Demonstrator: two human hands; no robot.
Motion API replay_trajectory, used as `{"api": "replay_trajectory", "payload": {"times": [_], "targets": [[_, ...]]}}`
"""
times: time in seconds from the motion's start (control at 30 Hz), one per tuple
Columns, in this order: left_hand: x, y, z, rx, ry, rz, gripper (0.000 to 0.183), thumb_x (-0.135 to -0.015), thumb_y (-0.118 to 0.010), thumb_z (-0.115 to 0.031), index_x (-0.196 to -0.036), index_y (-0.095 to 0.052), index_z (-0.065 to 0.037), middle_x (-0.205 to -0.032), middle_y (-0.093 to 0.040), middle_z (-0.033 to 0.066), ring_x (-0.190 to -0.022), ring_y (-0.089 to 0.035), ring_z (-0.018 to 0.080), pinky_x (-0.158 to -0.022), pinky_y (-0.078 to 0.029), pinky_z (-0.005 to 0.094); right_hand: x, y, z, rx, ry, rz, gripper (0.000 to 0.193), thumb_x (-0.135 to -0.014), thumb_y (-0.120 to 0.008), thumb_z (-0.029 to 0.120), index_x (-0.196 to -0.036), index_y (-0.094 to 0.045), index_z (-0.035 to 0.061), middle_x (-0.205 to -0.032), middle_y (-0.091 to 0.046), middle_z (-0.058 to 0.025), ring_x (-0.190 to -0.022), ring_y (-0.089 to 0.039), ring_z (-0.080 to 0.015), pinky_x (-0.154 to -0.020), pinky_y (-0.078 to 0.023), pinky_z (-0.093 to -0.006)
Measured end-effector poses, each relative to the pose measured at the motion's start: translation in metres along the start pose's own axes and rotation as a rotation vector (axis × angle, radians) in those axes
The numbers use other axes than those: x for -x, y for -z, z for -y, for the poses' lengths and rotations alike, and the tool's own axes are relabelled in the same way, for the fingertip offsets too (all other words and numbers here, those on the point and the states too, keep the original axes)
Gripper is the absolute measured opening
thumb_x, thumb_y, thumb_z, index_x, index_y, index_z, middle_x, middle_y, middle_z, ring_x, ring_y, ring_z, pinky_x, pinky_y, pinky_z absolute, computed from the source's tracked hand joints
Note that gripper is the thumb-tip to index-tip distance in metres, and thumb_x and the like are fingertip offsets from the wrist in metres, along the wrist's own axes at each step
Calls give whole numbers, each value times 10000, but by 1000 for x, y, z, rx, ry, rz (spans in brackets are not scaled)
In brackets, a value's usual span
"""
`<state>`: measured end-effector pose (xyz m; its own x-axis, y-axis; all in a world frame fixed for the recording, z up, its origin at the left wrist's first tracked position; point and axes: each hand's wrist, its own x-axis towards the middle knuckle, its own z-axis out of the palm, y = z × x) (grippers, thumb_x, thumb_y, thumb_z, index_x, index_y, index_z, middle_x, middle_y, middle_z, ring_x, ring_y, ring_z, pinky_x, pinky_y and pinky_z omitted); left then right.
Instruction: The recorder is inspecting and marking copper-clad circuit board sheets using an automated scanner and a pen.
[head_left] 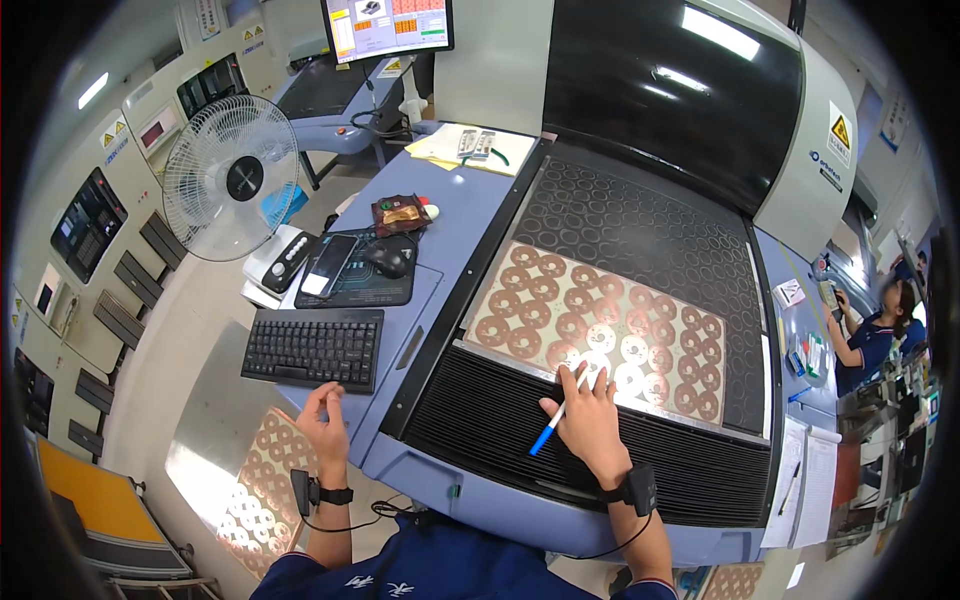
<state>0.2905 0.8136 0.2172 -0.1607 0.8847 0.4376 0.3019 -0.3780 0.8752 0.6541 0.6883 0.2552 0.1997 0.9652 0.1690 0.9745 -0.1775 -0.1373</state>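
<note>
My right hand (pixel 592 425) holds a white marker pen (pixel 556 418) with a blue cap, its fingertips at the near edge of a copper-patterned panel (pixel 620 300). Rows of ring-shaped copper figures cover this panel, which lies flat on the dark bed of a machine. Light glares off its middle, close to my fingers. At the near edge of the black keyboard (pixel 312 345), my left hand (pixel 325 425) is raised with its fingers curled together, and nothing shows in it. A similar panel (pixel 268 465) is below and left of that hand.
A ribbed black cover (pixel 590 450) spans the machine's front, under a dark hood (pixel 675 95). Left of the bed are a mouse (pixel 390 257), a phone (pixel 330 265) and a brown packet (pixel 400 215). A fan (pixel 230 180) stands farther left. Another person (pixel 875 335) works at the right.
</note>
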Motion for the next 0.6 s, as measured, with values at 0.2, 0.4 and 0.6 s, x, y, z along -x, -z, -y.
{"api": "replay_trajectory", "payload": {"times": [0.2,0.4,0.6], "targets": [[-44,27,-11,-901,-187,-147,232,-865,-636,-124,-1055,-692,-2,-991,-690,113,-1082,-560,337,-1003,-395,464,3,3,-6,-53,16,-32,590,-967,-556,406,-1380,-438,2,-1279,-556,-342,-1239,-422,-621,-1047,-337,-635],[-64,5,-40,-615,-199,18,220,-847,-666,-160,-1019,-733,-39,-756,-695,97,-856,-639,316,-878,-475,419,3,1,-8,-68,25,-9,597,-961,-563,425,-1369,-458,2,-1333,-500,-354,-1257,-417,-607,-1002,-374,-680],[-33,-102,-92,-51,-548,626,236,-854,-701,-187,-1065,-721,-83,-868,-712,127,-780,-680,287,-722,-543,367,-11,31,4,-131,78,105,457,-943,-628,307,-1270,-542,0,-1052,-671,-292,-1070,-616,-479,-947,-475,-517]]}}
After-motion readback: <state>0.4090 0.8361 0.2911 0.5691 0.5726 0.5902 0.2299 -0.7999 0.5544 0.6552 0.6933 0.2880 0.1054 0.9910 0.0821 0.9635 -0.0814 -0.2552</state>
